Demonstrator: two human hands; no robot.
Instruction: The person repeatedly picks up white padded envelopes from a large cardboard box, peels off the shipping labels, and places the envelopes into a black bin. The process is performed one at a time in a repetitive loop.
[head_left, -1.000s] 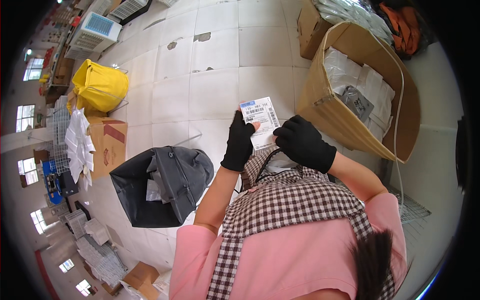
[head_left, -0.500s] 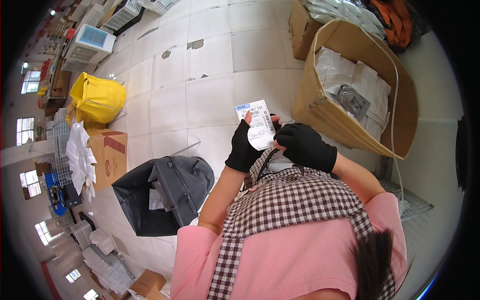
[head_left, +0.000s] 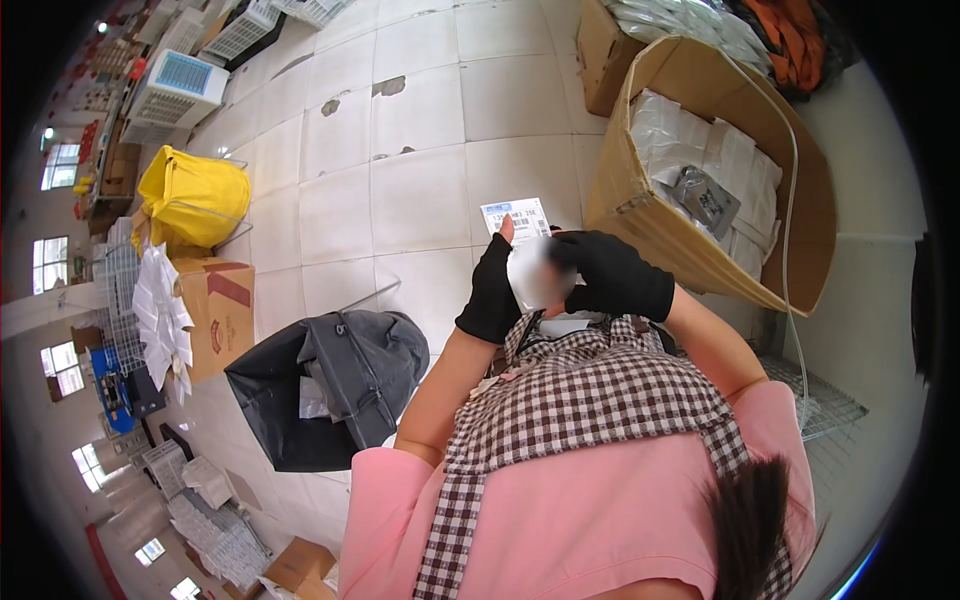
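Both my hands wear black fingerless gloves and are raised in front of my chest. My left hand (head_left: 492, 292) and my right hand (head_left: 615, 275) together hold a white paper label (head_left: 518, 222) with printed marks, which stands up between them. The lower part of the label is blurred and hidden. A checked apron and pink sleeves fill the lower part of the view.
A large open cardboard box (head_left: 640, 215) with white packets stands to the right. A black bag (head_left: 330, 385) on a wire frame sits to the left. A yellow bag (head_left: 195, 195), a small cardboard box (head_left: 215, 315) and white crates (head_left: 180, 85) lie further left on the tiled floor.
My hands have stayed together on the label and drawn slightly nearer my chest, and the label now stands more upright.
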